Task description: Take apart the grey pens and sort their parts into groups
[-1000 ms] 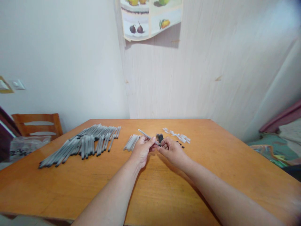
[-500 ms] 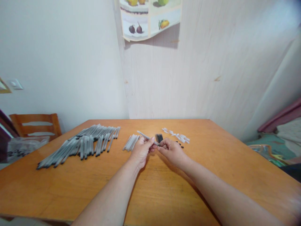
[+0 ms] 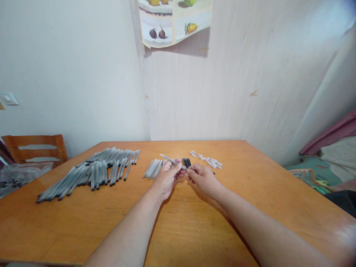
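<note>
A slim pen [image 3: 168, 159] with a pale translucent barrel slants between my hands, its far end up and to the left. My left hand [image 3: 167, 178] is closed around the barrel, thumb on top. At the pen's near end, my right hand [image 3: 204, 178] is pinched shut; whatever its fingertips hold is hidden. Just beyond the hands lies a row of thin black sticks [image 3: 186, 162]. Several pale barrels [image 3: 152, 169] lie side by side left of my left hand. Small clear-white pieces [image 3: 211, 161] are scattered behind my right hand.
A big heap of grey pens with black ends [image 3: 96, 170] covers the table's left part. A wooden chair [image 3: 33, 141] and a plastic bag [image 3: 26, 172] stand beyond the left edge. The wooden table [image 3: 178, 230] meets a wall at its back.
The view has turned slightly to the right. Both hands stay together at the pen; the dark bit that showed at its near end is now covered by my fingers.
</note>
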The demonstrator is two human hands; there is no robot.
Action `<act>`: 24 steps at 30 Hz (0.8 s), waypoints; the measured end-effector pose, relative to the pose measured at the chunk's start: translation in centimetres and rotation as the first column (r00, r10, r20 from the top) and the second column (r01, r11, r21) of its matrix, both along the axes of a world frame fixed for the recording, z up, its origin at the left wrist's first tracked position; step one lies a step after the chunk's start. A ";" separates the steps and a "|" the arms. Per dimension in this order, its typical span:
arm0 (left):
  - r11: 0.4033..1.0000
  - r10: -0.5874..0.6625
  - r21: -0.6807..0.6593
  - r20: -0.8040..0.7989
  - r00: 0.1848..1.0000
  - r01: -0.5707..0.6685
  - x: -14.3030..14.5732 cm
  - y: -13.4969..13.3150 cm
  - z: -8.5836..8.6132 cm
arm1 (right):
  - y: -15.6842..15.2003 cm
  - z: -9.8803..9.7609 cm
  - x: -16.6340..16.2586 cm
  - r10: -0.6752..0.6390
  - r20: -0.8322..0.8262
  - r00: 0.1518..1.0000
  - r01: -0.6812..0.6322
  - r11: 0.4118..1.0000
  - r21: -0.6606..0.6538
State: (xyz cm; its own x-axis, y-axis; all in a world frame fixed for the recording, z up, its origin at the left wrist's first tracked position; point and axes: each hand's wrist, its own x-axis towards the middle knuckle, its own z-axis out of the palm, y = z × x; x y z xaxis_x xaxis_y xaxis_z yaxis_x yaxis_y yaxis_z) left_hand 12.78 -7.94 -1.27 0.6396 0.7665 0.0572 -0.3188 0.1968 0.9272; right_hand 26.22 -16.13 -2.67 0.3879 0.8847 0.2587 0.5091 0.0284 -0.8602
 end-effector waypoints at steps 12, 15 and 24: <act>0.994 0.040 -0.105 -0.008 0.999 -0.041 0.0 0.2 0.0 | -0.3 0.4 0.1 0.004 0.085 0.996 -0.009 0.998 0.062; 0.989 0.057 -0.136 -0.005 0.998 -0.057 0.0 0.3 -0.1 | -0.5 0.6 0.1 0.003 0.102 0.995 -0.008 0.999 0.043; 0.979 0.092 -0.184 0.021 0.996 -0.086 -0.2 0.6 0.3 | -1.0 1.4 2.1 -0.019 0.285 0.958 0.017 1.000 0.012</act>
